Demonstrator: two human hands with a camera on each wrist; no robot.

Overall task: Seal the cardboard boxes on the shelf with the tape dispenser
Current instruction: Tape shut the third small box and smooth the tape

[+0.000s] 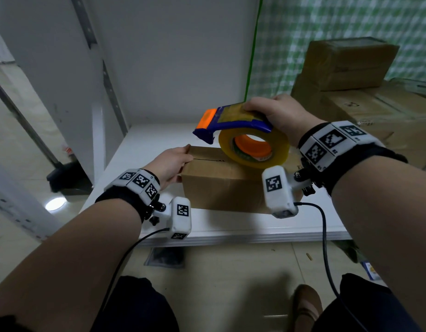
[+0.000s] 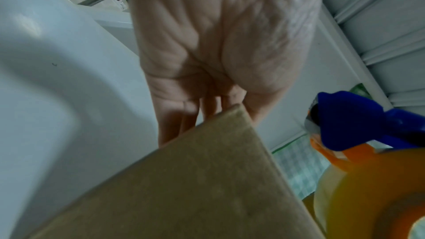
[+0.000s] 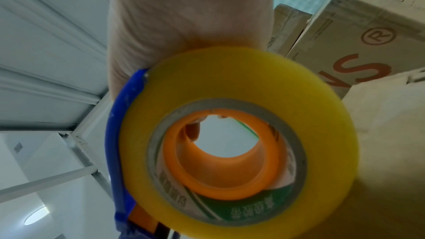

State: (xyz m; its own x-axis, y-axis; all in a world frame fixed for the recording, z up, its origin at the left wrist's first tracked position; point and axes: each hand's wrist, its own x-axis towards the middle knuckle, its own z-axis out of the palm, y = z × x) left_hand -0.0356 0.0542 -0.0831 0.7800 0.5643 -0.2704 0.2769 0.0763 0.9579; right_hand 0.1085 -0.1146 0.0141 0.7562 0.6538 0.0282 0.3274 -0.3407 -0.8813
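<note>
A small brown cardboard box stands on the white shelf, and the seam of its top flaps shows. My left hand lies against the box's left end, fingers straight down the side and thumb on the top edge; the left wrist view shows the hand behind the box corner. My right hand grips the handle of a blue and orange tape dispenser. Its yellow tape roll hangs just above the box top. The roll fills the right wrist view.
Larger cardboard boxes are stacked on the right, beside the shelf. A white back wall and a slotted upright close the shelf at the back and left. Tiled floor lies below the shelf's front edge.
</note>
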